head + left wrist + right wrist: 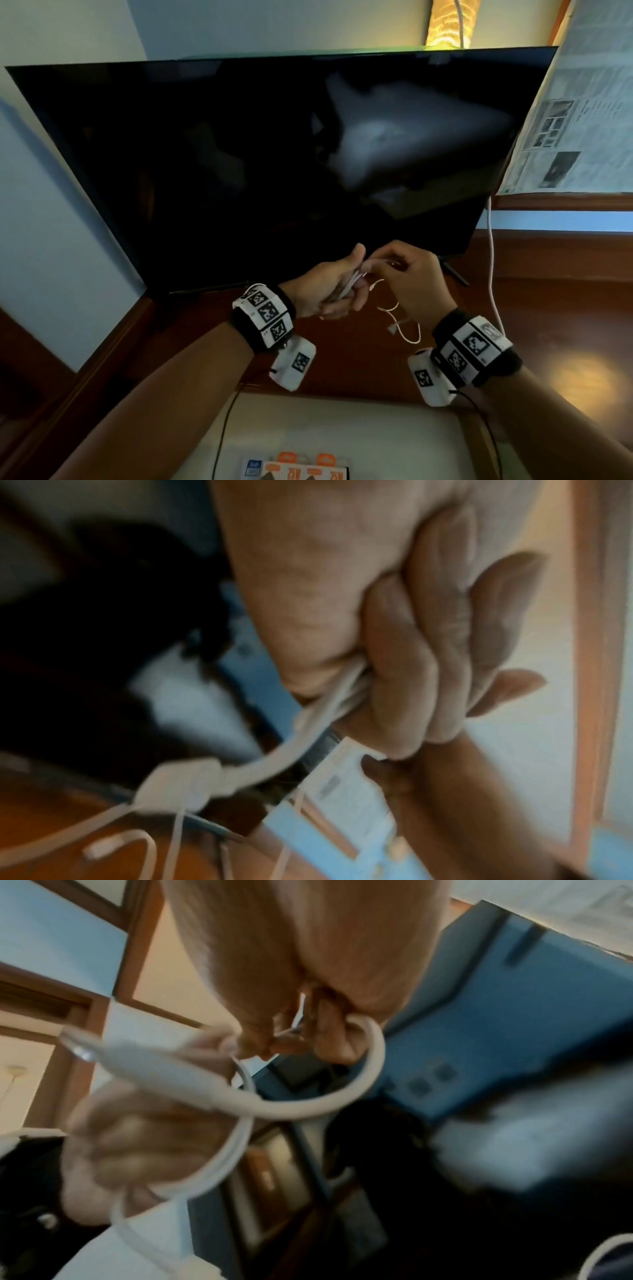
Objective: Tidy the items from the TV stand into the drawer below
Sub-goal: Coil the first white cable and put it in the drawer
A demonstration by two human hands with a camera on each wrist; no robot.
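While your left hand (pixel 322 291) grips the coiled white cable (pixel 347 286) and your right hand (pixel 411 277) pinches its loose end, that dangling tail could snag or uncoil above the TV stand (pixel 548 308).

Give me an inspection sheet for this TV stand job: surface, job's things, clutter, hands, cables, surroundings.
Surface: brown wooden TV stand, with a glare spot on the right.
Job's things: white cable held over the stand, partly bundled, one plug end dangling; drawer open below, pale inside, holding orange and blue packets.
Clutter: nothing seen.
Hands: left hand grips the bundled cable loops; right hand pinches a cable strand beside it.
Cables: a second white cable hangs down at the TV's right edge; thin black wires run from the wrist cameras.
Surroundings: dark TV on the stand, light blue wall, newspaper over a wood-framed pane on the right.
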